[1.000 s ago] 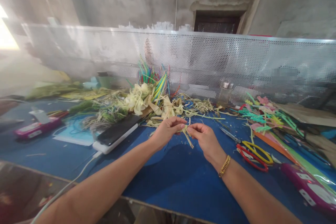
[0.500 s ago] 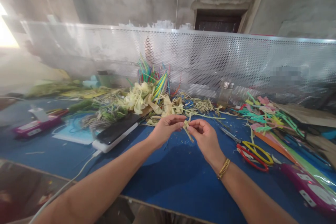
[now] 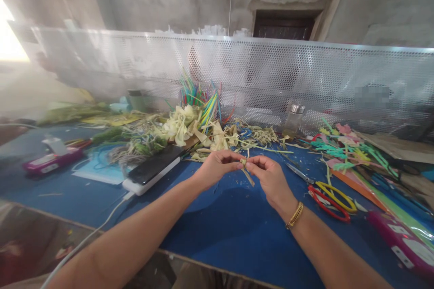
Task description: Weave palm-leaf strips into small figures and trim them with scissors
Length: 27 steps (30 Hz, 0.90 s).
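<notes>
Between my two hands is a small pale yellow-green strip (image 3: 249, 178), folded or knotted at its top, its loose tail hanging down to the right. It looks like dried leaf or husk. My left hand (image 3: 219, 169) pinches it from the left with thumb and forefinger. From the other side my right hand (image 3: 267, 174), with a gold bracelet (image 3: 294, 216) on the wrist, pinches the same strip. The fingertips of both hands nearly meet at the knot. Just behind them lies a heap of similar pale husks (image 3: 220, 135).
Scissors (image 3: 330, 198) with red and yellow handles lie right of my hands. A phone (image 3: 154, 165) rests on a white power bank (image 3: 149, 183) at left. Purple power strips (image 3: 400, 239) sit at the sides. A glass bottle (image 3: 293, 119) stands before the perforated metal screen (image 3: 264, 67).
The strip's top now looks more tightly bunched between my fingertips, and the fingers have shifted slightly around it. The whole view has moved a little.
</notes>
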Motion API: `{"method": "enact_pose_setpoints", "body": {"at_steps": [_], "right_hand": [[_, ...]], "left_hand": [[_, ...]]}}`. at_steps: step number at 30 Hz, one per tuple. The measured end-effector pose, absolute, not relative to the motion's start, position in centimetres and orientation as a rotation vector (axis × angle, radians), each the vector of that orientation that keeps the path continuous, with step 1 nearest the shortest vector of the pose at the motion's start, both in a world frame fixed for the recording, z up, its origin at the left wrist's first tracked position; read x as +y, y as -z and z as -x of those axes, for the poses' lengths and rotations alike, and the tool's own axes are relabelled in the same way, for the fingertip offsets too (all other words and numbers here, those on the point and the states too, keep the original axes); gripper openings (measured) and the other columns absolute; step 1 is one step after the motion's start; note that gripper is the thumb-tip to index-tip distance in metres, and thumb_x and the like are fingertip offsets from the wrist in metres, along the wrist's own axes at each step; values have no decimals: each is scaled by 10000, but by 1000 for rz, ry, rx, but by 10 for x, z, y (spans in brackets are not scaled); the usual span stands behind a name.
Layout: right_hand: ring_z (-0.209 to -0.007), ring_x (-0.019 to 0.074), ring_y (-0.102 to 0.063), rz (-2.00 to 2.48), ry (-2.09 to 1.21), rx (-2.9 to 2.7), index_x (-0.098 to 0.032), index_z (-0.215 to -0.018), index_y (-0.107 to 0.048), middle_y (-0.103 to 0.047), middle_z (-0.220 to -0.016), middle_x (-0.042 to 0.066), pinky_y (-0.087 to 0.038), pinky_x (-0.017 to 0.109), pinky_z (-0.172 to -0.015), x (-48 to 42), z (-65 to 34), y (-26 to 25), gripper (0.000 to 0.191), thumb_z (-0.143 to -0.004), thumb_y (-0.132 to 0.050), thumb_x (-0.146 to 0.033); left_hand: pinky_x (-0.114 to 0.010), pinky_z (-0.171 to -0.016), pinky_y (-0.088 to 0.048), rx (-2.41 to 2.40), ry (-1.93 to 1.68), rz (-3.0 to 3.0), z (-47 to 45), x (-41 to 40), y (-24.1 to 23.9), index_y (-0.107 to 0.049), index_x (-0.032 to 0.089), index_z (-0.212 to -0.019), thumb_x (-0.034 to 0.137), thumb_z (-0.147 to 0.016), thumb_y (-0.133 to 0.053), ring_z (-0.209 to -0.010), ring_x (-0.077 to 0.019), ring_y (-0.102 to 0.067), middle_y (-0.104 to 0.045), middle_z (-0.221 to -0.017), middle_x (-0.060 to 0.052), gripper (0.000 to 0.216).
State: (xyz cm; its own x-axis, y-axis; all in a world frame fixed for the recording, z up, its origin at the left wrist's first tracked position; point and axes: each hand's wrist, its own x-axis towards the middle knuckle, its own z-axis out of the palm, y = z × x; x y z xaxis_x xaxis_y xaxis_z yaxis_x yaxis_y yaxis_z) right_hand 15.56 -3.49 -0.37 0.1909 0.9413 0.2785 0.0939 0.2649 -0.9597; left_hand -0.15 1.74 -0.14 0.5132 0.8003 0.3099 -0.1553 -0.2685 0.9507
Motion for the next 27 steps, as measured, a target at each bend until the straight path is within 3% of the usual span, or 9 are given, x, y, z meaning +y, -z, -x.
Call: {"method": "enact_pose_setpoints", "body": {"at_steps": [7, 12, 20, 23, 25, 27], "right_hand": [[-691, 153, -604, 1094, -712, -1186, -208, -847, -549, -642, -751, -1, -476, 297, -677, -31, -155, 12, 260, -674, -728, -282], [-730, 149, -587, 976, -698, -1185, -213, -842, -569, -621, -796, 5, -479, 305, -719, -33, -157, 7, 192, -714, -694, -284], [-812, 174, -572, 1116, -699, -1170, -204, -902, -605, -623, -870, 30, -468, 327, -774, -29, -157, 15, 312, -663, -751, -342], [-813, 170, -583, 1077, -896, -1160, -206, -934, -605, -639, -901, 33, -466, 314, -753, -32, -151, 14, 351, -668, -750, -382], [-793, 163, -587, 1033, -1019, -1152, -206, -924, -616, -646, -885, 26, -462, 300, -728, -34, -147, 12, 347, -661, -756, -384], [-742, 147, -580, 997, -1089, -1110, -206, -883, -625, -642, -828, 5, -453, 281, -691, -35, -144, 12, 326, -645, -768, -377]], "left_hand": [[-236, -670, -456, 537, -1010, -1529, 0, 18, 4, -640, 157, -867, 233, -638, -788, -677, -102, -595, -659, -740, 13, 284], [-223, -615, -423, 523, -984, -1491, -4, 15, 4, -600, 151, -753, 294, -668, -768, -616, -85, -541, -611, -669, 25, 236], [-196, -551, -342, 581, -1105, -1452, -4, 15, 1, -570, 144, -680, 395, -731, -707, -546, -61, -402, -465, -580, 53, 290], [-227, -666, -425, 577, -1107, -1448, -4, 15, 3, -591, 147, -705, 385, -741, -695, -707, -102, -524, -589, -802, -11, 262], [-272, -740, -456, 580, -1105, -1487, -4, 16, 5, -621, 149, -726, 380, -733, -699, -831, -142, -560, -587, -1028, -55, 244], [-295, -781, -458, 611, -1118, -1579, -3, 17, 6, -651, 156, -741, 370, -742, -689, -892, -166, -558, -560, -1096, -68, 216]]}}
